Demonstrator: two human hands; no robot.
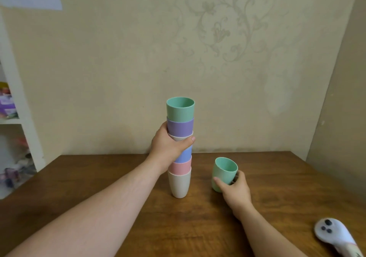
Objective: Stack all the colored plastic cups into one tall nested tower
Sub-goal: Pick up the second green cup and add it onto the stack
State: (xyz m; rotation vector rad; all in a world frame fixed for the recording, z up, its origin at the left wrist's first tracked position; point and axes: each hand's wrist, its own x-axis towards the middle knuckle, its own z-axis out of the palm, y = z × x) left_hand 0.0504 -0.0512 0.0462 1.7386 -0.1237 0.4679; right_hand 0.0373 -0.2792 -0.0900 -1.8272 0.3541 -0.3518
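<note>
A nested tower of cups (180,147) stands upright on the wooden table (277,193). From the bottom it goes cream, pink, blue, cream, purple, with a green cup (180,109) on top. My left hand (168,147) grips the tower around its middle, over the upper cream and blue cups. To the right, a loose light green cup (222,171) rests on the table, tilted slightly toward me. My right hand (235,191) holds it from the near side, thumb on its left wall and fingers round its right.
A white handle-like object with dark dots (332,235) lies at the table's near right corner. A white shelf unit (17,118) with small items stands at the left. Patterned walls close in behind and at the right.
</note>
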